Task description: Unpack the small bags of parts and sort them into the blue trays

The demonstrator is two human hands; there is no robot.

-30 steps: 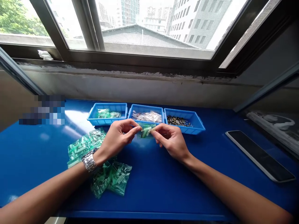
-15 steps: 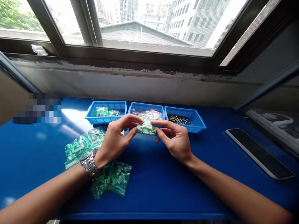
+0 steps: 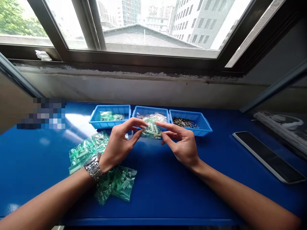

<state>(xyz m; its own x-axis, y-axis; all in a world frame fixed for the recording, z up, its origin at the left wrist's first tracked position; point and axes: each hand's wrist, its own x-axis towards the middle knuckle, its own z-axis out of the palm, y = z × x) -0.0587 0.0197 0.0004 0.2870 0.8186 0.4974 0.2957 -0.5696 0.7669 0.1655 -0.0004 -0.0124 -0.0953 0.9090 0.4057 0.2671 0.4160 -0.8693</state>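
Between both hands, a small green clear plastic packet [image 3: 151,129] with pale strip-like pieces inside is held up in front of the middle bin. My left hand [image 3: 123,135] pinches its left edge between thumb and fingers. At the right edge, my right hand [image 3: 181,140] grips it the same way. Several similar green packets [image 3: 88,148] lie under and beside my left wrist, partly covered by the forearm. More green packets [image 3: 122,183] rest nearer the table's front edge.
Three blue bins stand in a row: the left bin [image 3: 94,118] with green packets, the middle bin [image 3: 165,111] with clear packets, the right bin [image 3: 205,124] with dark and brass-coloured screw-like pieces. A phone-like slab [image 3: 268,156] lies right on the blue table [image 3: 163,195]. A window is behind.
The packet is turned slightly, so its pale pieces show more clearly. Both hands keep their hold on it. The whole view has shifted a little.
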